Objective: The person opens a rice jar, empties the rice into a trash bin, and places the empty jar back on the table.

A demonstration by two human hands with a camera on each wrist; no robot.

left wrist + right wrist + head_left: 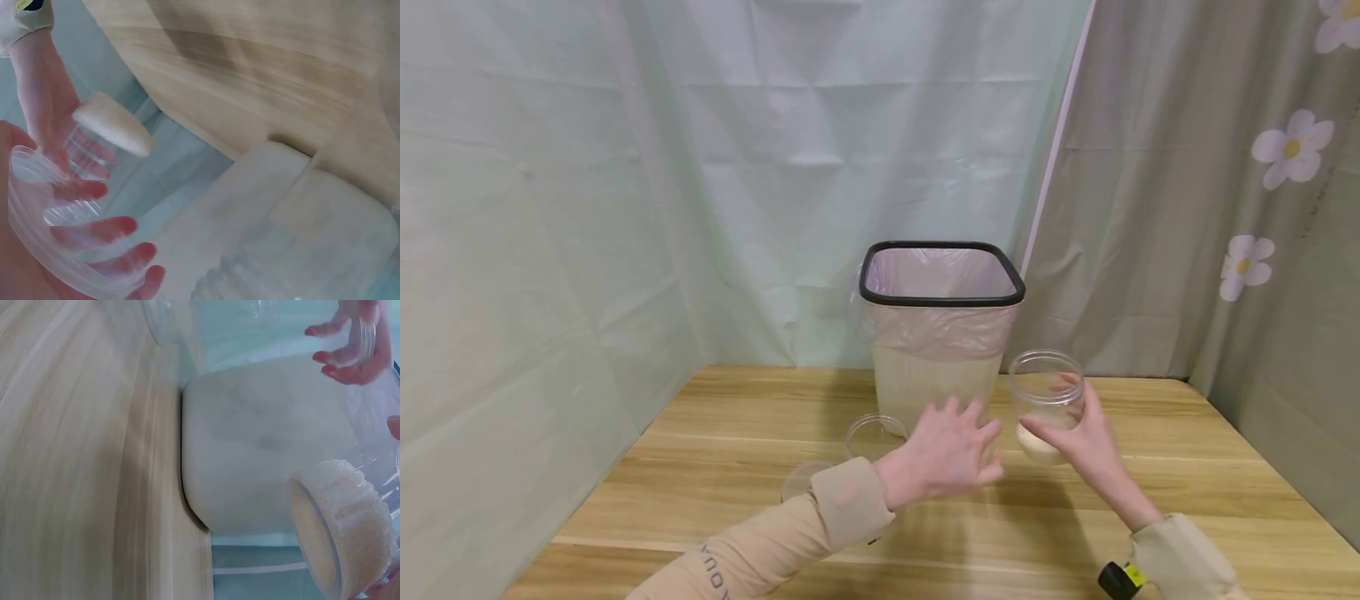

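My right hand [1093, 442] grips a clear plastic jar [1047, 400] around its side, just right of the bin. White, grainy-looking contents [356, 531] fill the bottom of that jar. In front of the bin, my left hand [943, 450] is held back-up with its fingers spread. Under its palm, the left wrist view shows a clear round plastic lid [59, 244] with the fingers bent around it. From the head view that lid is hidden by the hand. Beyond the left wrist stands another clear round container [874, 433], partly covered by the hand and sleeve.
A pale waste bin [936, 387] with a black rim and a thin bag liner stands at the back of the wooden table [752, 417]. A clear disc [801, 479] lies beside the left sleeve. Curtains [820, 192] hang behind and at both sides.
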